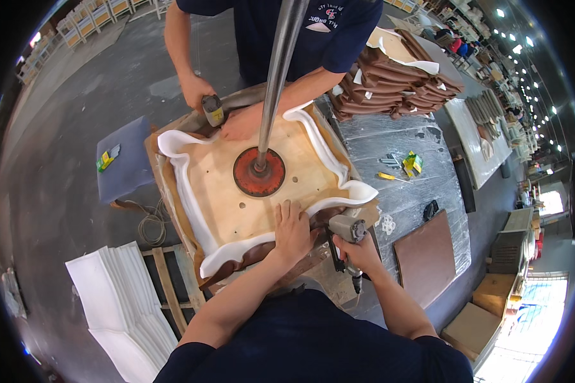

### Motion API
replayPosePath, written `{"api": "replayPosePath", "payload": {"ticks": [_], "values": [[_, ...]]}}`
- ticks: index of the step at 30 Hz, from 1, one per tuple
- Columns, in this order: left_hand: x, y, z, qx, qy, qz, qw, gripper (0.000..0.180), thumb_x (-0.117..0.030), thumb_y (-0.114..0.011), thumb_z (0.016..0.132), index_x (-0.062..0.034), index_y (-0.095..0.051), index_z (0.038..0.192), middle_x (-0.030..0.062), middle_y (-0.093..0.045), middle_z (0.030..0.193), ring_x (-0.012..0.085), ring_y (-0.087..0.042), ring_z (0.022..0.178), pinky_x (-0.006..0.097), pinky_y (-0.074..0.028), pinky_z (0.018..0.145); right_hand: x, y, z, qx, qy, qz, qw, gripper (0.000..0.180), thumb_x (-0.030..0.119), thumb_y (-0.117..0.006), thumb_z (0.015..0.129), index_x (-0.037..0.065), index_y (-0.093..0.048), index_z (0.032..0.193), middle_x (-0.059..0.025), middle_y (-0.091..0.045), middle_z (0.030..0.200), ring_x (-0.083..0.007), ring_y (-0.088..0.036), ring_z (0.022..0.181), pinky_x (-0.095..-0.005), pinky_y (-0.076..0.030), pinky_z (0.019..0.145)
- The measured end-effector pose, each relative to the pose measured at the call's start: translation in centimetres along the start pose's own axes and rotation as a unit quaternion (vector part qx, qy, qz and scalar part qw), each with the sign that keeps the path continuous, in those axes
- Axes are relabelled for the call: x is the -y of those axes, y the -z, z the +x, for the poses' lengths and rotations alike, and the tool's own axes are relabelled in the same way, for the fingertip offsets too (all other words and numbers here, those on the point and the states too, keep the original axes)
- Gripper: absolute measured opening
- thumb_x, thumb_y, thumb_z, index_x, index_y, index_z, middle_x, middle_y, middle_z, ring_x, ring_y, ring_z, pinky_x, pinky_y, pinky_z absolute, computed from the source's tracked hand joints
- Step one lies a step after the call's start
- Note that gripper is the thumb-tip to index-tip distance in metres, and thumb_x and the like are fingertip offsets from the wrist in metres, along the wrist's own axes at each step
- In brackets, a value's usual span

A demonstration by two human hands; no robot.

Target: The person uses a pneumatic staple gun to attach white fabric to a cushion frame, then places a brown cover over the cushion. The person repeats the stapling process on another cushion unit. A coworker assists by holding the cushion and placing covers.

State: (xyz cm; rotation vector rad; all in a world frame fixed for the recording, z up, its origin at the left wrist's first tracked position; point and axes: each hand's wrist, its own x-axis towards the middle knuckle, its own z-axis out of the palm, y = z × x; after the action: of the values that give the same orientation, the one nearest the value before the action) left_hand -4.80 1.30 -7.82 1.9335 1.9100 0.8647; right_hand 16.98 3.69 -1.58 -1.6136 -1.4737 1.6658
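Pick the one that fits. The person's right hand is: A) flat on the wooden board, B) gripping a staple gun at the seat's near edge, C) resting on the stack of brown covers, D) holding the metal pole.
B: the right hand grips a grey staple gun at the seat's near edge, while the left hand presses on the wooden board.

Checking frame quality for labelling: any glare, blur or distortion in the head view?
Head view: strong fisheye bending with black corners; window at lower right blown out; press pole soft up close; left hand, right hand and stapler sharp, evenly lit.
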Motion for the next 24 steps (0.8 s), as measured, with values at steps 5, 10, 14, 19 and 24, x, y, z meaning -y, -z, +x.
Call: {"api": "replayPosePath", "payload": {"ticks": [5,10,14,19,24], "values": [[0.2,-1.1,0.0,0.028,0.037,-0.015,0.999,0.032,-0.03,-0.087,0.089,-0.0009,-0.082,0.102,0.0208,-0.057,0.146,0.0479,-0.041,0.153,0.069,-0.024,0.133,0.7,1.1,1.9,0.039,-0.021,-0.016,0.999,0.029,0.029,-0.089,0.1,0.003,-0.076,0.106,0.0009,-0.067,0.066,-0.0085,-0.063,0.055,-0.0271,-0.048,0.051],[0.6,-1.6,0.2,0.014,0.057,-0.059,0.997,0.023,-0.026,-0.083,0.092,-0.0051,-0.085,0.1,0.0165,-0.057,0.149,0.0466,-0.038,0.156,0.07,-0.021,0.134,2.3,1.7,3.4,0.079,-0.071,-0.1,0.989,0.031,0.029,-0.091,0.098,0.003,-0.075,0.105,0.0006,-0.067,0.066,-0.0093,-0.062,0.054,-0.0289,-0.047,0.05],[0.7,-1.8,0.4,0.016,0.072,-0.071,0.995,0.02,-0.024,-0.082,0.092,-0.0061,-0.086,0.099,0.0145,-0.057,0.15,0.0435,-0.037,0.157,0.07,-0.019,0.135,4.1,1.1,3.9,0.079,-0.08,-0.121,0.986,0.034,0.036,-0.09,0.099,0.005,-0.074,0.098,0.0009,-0.063,0.063,-0.01,-0.06,0.053,-0.0311,-0.045,0.05],[0.7,-1.7,0.4,0.018,0.08,-0.088,0.993,0.02,-0.024,-0.081,0.092,-0.0065,-0.087,0.101,0.0137,-0.057,0.151,0.0417,-0.036,0.159,0.069,-0.017,0.136,5.2,0.7,5.0,0.092,-0.109,-0.173,0.975,0.033,0.029,-0.091,0.096,0.002,-0.076,0.109,-0.0008,-0.069,0.073,-0.0103,-0.061,0.054,-0.0306,-0.047,0.05],[1.4,-1.6,0.1,0.024,0.059,-0.064,0.996,0.025,-0.03,-0.084,0.091,-0.0077,-0.087,0.101,0.014,-0.057,0.153,0.0438,-0.036,0.161,0.07,-0.017,0.135,4.3,-0.1,5.4,0.074,0.014,-0.237,0.969,0.037,0.027,-0.091,0.094,0.001,-0.075,0.115,-0.0029,-0.074,0.084,-0.0114,-0.064,0.055,-0.0312,-0.051,0.052]]}}
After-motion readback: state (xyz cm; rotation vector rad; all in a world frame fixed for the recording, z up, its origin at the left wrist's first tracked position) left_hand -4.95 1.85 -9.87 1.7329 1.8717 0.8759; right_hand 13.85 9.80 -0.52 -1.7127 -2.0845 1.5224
